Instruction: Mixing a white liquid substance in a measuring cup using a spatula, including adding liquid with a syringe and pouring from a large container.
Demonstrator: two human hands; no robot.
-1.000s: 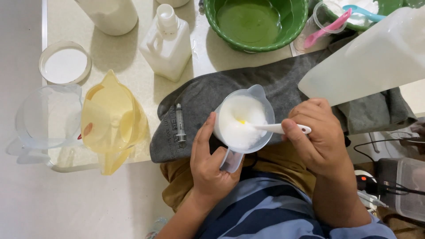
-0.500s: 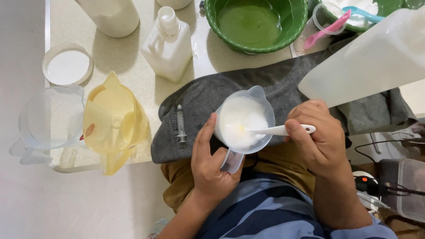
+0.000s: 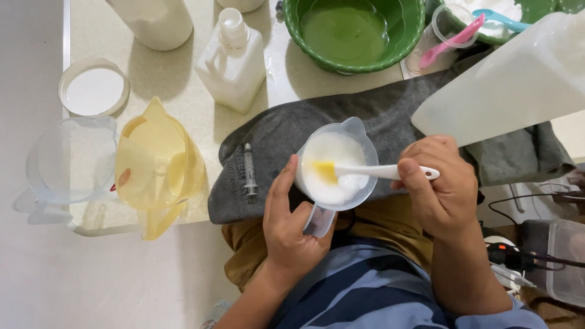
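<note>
At the far left of the counter sits a round white lid (image 3: 94, 90), and just below it a clear plastic jug (image 3: 68, 159) stands beside a translucent yellow jug (image 3: 159, 167) that hangs partly over the counter edge (image 3: 97, 230). Behind them is the base of a large cream container (image 3: 157, 21), and to its right a white square bottle (image 3: 232, 61) with its cap on. A grey towel (image 3: 390, 116) is spread over the counter edge towards the person's lap, and a small syringe (image 3: 248, 169) lies on its left part. The left hand (image 3: 291, 228) is curled round the handle of a small clear measuring cup (image 3: 336, 164), thumb stretched up along the cup's left side; the cup is held over the towel, just above the lap, and holds white liquid or cream, though which of the two is hard to tell from above. The right hand (image 3: 440, 186) is closed in a pinch on the white handle of a little spatula (image 3: 372, 170), whose yellow tip dips into the white contents at the cup's middle. Beyond the cup a green bowl (image 3: 353, 33) holds green liquid, and to its right a small clear cup (image 3: 448, 33) carries a pink spoon (image 3: 452, 39), with a blue spoon (image 3: 509, 21) just past it. A large translucent white jug (image 3: 518, 79) lies tilted across the upper right, above the right hand.
</note>
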